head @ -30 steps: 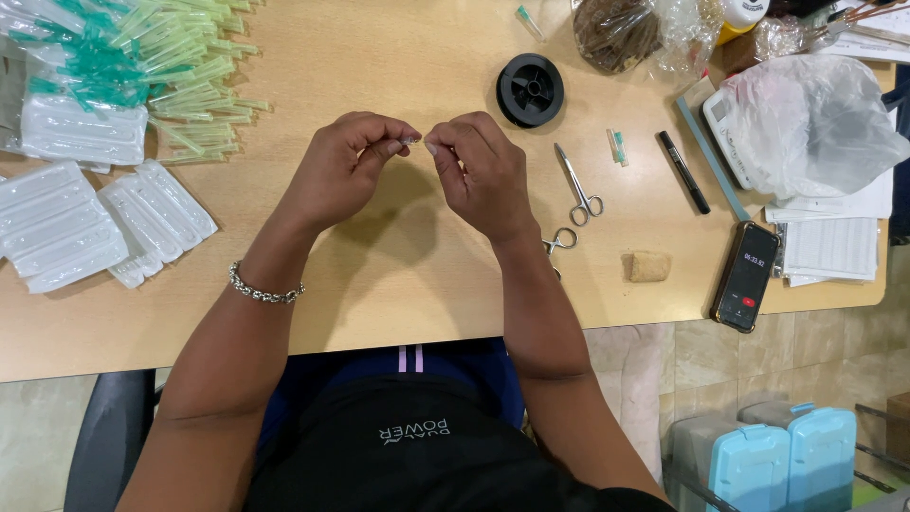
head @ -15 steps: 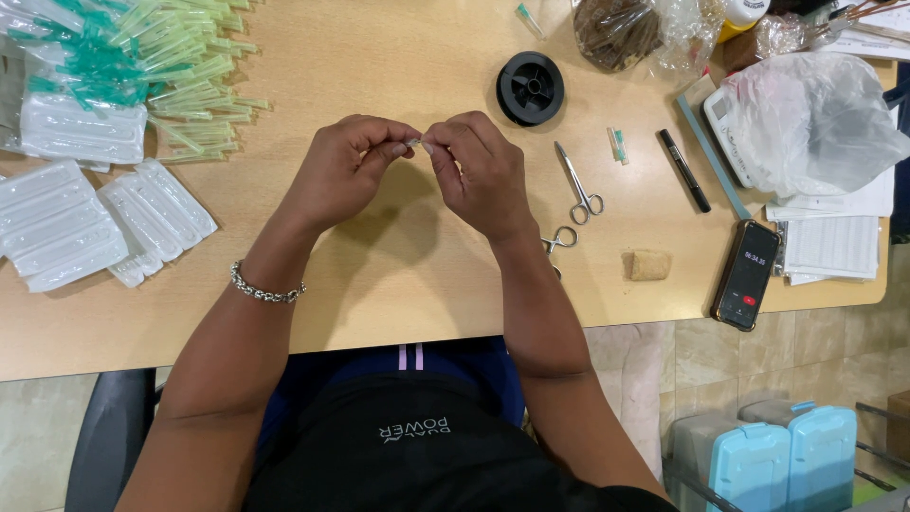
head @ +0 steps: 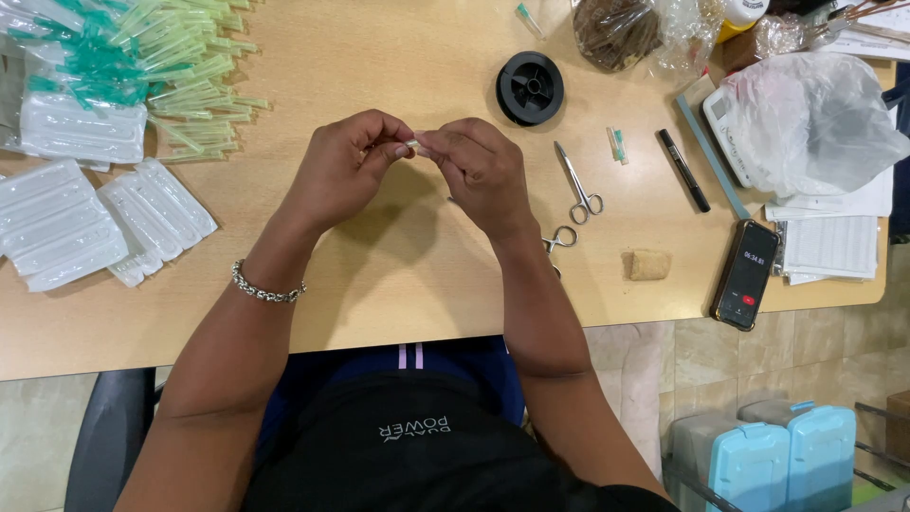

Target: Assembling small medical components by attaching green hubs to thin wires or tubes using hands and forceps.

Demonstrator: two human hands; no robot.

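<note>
I pinched a small pale piece between my left hand and right hand, just below the spool.

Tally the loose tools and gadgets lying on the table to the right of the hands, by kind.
Black spool: 1
Metal scissor-handled tools: 2, the second partly hidden behind the right hand
Black pen: 1
Phone: 1
Tan block: 1
Total: 6
</note>
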